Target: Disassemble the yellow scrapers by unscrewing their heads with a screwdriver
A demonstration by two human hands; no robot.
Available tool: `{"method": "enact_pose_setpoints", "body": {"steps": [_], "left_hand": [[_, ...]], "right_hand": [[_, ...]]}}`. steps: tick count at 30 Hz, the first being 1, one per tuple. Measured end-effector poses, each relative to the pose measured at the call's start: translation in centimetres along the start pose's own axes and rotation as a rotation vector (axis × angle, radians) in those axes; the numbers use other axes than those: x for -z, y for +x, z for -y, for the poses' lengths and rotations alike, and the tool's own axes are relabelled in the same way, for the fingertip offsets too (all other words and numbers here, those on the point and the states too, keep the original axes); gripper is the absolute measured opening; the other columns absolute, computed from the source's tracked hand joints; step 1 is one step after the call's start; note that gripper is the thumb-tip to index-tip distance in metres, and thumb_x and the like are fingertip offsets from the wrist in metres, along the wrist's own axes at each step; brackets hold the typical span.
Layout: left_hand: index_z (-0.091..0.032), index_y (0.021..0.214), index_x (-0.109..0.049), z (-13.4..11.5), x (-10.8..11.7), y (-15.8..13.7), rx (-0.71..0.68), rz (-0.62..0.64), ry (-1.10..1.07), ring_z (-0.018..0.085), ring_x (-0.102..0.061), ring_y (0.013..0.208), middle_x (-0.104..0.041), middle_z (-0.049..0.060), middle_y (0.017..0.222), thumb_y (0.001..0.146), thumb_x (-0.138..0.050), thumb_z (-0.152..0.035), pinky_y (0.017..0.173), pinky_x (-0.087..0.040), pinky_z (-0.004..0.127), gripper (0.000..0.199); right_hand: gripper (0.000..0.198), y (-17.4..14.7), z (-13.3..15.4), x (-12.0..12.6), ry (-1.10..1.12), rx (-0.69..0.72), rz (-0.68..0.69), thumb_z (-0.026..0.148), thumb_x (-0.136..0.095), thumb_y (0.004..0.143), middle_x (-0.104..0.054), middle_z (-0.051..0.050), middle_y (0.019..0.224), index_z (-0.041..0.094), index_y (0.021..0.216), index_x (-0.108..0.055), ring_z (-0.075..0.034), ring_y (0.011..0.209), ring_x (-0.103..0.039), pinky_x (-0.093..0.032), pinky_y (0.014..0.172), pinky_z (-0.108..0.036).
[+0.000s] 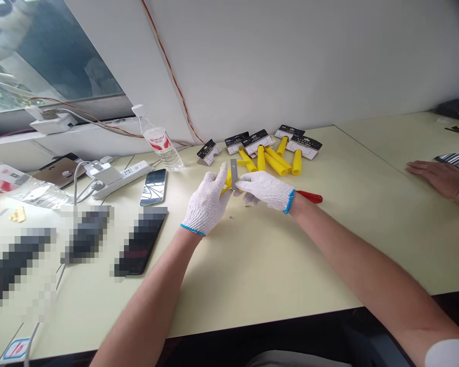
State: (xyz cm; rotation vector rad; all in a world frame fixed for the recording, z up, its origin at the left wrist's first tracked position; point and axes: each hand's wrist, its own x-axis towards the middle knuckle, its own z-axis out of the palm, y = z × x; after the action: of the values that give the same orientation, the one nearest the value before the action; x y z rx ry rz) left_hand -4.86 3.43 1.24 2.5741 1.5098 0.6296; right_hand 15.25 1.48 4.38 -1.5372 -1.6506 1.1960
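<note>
Both hands wear white knit gloves with blue cuffs and meet above the middle of the table. My left hand (pixel 209 200) is closed around a yellow plastic piece (pixel 228 178), mostly hidden by the fingers. My right hand (pixel 265 188) pinches the lower end of a flat grey metal blade (pixel 234 172), which has small holes and stands upright against the yellow piece. Partly behind my right wrist lies a red-handled tool (pixel 309 197). Tiny metal bits (pixel 230 217) rest on the table just below the hands.
Several yellow handles (pixel 276 162) with black-and-white cards (pixel 258 141) lie by the wall. Left are a water bottle (pixel 162 145), phone (pixel 154 186), power strip (pixel 124 178) and dark phone-like slab (pixel 141 244). Another person's hand (pixel 438 176) rests at right.
</note>
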Motion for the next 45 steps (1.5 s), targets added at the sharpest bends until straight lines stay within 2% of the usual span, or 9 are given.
{"method": "enact_pose_setpoints", "body": {"steps": [7,12,17,24,27,33,37,42,45], "left_hand": [[-0.028,0.142,-0.064,0.2,-0.2,0.0,-0.038,0.070,0.038,0.020,-0.064,0.087,-0.061,0.009,0.118,0.102,-0.058,-0.032,0.070,-0.050,0.031,0.041],[-0.032,0.137,-0.068,0.3,-0.4,0.0,-0.100,0.078,0.076,0.020,-0.064,0.089,-0.062,0.007,0.113,0.099,-0.062,-0.028,0.076,-0.050,0.030,0.039],[-0.032,0.130,-0.072,0.1,0.2,0.1,-0.092,0.078,0.145,0.019,-0.062,0.083,-0.064,0.006,0.110,0.101,-0.057,-0.027,0.067,-0.043,0.030,0.033],[-0.027,0.123,-0.071,2.0,1.1,0.5,0.112,-0.059,0.088,0.021,-0.064,0.084,-0.067,0.007,0.112,0.104,-0.051,-0.031,0.066,-0.042,0.030,0.028],[-0.020,0.099,-0.068,2.9,1.6,0.6,0.198,-0.154,0.004,0.021,-0.066,0.083,-0.069,0.008,0.100,0.104,-0.048,-0.032,0.071,-0.044,0.031,0.024],[-0.020,0.086,-0.061,2.7,3.2,0.5,0.482,-0.016,-0.424,0.016,-0.064,0.056,-0.067,0.000,0.068,0.101,-0.048,-0.038,0.061,-0.048,0.028,0.027],[-0.021,0.082,-0.060,2.6,3.7,0.3,0.585,0.005,-0.474,0.016,-0.061,0.049,-0.061,-0.001,0.054,0.099,-0.046,-0.038,0.056,-0.047,0.026,0.028],[-0.020,0.088,-0.062,3.9,3.2,0.5,0.585,0.018,-0.437,0.015,-0.061,0.053,-0.073,0.004,0.078,0.100,-0.046,-0.039,0.060,-0.048,0.029,0.028],[-0.022,0.107,-0.072,4.8,2.8,2.0,0.408,-0.107,-0.246,0.021,-0.067,0.076,-0.073,0.006,0.093,0.103,-0.048,-0.042,0.070,-0.048,0.030,0.031]], "right_hand": [[0.025,0.7,-1.3,-0.4,-0.016,-0.054,0.027,0.038,-0.060,0.098,-0.069,-0.003,0.073,0.020,0.082,-0.061,-0.014,0.065,-0.066,-0.046,0.056,-0.024],[0.026,0.9,-1.5,-1.2,-0.059,-0.040,-0.084,0.036,-0.058,0.095,-0.053,0.003,0.063,0.022,0.076,-0.046,-0.012,0.058,-0.057,-0.039,0.052,-0.024],[0.025,1.5,-1.9,-1.1,-0.155,-0.047,-0.236,0.036,-0.053,0.095,-0.046,0.004,0.068,0.023,0.077,-0.043,-0.012,0.061,-0.048,-0.035,0.055,-0.025],[0.018,0.8,-1.7,1.4,-0.457,-0.062,-0.290,0.028,-0.058,0.092,-0.054,0.000,0.072,0.022,0.077,-0.053,-0.015,0.065,-0.044,-0.031,0.060,-0.030],[0.012,0.7,-1.3,1.4,-0.564,-0.048,-0.213,0.023,-0.058,0.093,-0.064,-0.002,0.079,0.022,0.082,-0.062,-0.016,0.069,-0.051,-0.034,0.061,-0.029],[0.023,2.9,0.5,-1.3,-0.736,-0.046,-0.093,0.021,-0.055,0.097,-0.078,-0.014,0.103,0.018,0.102,-0.077,-0.025,0.089,-0.069,-0.043,0.071,-0.031],[0.027,4.5,1.7,-2.3,-0.791,-0.038,-0.049,0.026,-0.056,0.099,-0.079,-0.016,0.107,0.017,0.108,-0.080,-0.026,0.092,-0.073,-0.049,0.075,-0.032],[0.040,5.8,1.8,0.2,-0.868,-0.053,-0.183,0.028,-0.044,0.107,-0.075,-0.018,0.125,0.015,0.130,-0.074,-0.030,0.114,-0.070,-0.052,0.090,-0.037],[0.037,7.0,1.5,1.8,-0.917,-0.083,-0.225,0.023,-0.048,0.107,-0.072,-0.020,0.132,0.011,0.133,-0.071,-0.030,0.122,-0.068,-0.052,0.099,-0.039]]}}
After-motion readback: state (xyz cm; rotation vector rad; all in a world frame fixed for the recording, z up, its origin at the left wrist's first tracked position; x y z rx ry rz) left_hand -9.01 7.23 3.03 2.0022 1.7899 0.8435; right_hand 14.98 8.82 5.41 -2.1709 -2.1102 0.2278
